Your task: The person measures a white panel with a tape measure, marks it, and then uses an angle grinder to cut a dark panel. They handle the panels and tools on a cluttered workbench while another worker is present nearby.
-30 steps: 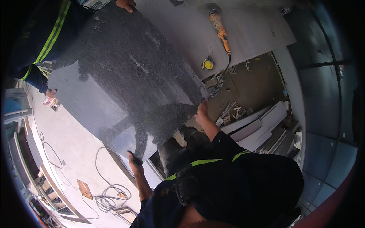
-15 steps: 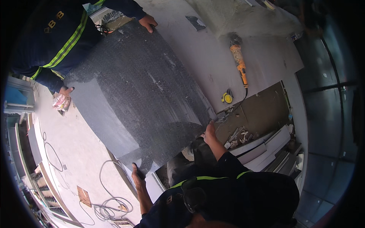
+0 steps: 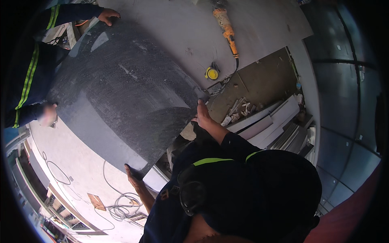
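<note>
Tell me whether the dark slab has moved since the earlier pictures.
No, not noticeably. The camera swings, but the dark slab keeps its near corner, at the right hand, just below and left of the yellow tape measure.

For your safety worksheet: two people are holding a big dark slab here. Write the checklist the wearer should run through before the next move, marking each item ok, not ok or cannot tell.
1. Left hand on the slab near edge: ok.
2. Right hand at the slab corner: ok.
3. Co-worker's hand on the far edge: ok.
4. Co-worker's other hand gripping the slab: cannot tell, blurred.
5. Floor free of trip risks: not ok, a cable coils by the left hand and offcuts lie by the right.
6. Grinder clear of the slab: ok, it lies apart on the grey surface.
</note>
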The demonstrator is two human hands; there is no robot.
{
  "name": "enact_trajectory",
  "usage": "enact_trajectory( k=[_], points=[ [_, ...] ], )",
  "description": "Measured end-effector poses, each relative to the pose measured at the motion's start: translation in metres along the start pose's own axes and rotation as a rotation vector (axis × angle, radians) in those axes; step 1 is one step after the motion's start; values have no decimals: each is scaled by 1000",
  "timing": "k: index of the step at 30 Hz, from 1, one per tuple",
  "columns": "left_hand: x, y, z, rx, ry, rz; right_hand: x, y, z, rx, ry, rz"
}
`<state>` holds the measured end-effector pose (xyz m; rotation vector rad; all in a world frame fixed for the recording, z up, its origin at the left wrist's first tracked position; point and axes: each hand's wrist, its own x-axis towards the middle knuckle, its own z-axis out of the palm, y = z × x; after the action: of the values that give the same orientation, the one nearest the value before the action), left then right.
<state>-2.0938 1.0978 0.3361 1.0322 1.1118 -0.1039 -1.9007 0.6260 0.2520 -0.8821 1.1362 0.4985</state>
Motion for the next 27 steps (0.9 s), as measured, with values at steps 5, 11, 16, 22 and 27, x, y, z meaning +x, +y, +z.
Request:
enact_trajectory(
  k=[5, 11, 16, 22, 27],
  points=[
    [-7, 7, 19, 27, 57, 28, -54, -105, -23, -1000, 20, -30],
    [-16, 23, 25, 112, 204, 24, -46, -183, 5, -1411, 354, -1367],
    [5, 39, 30, 115, 230, 86, -17, -239, -17, -1287, 335, -1497],
    [56, 72, 28, 203, 141, 63, 49, -390, -122, -1290, 859, -1410],
    [115, 90, 20, 231, -50, 52, 88, -405, -168, -1386, 1009, -1491]
  ],
)
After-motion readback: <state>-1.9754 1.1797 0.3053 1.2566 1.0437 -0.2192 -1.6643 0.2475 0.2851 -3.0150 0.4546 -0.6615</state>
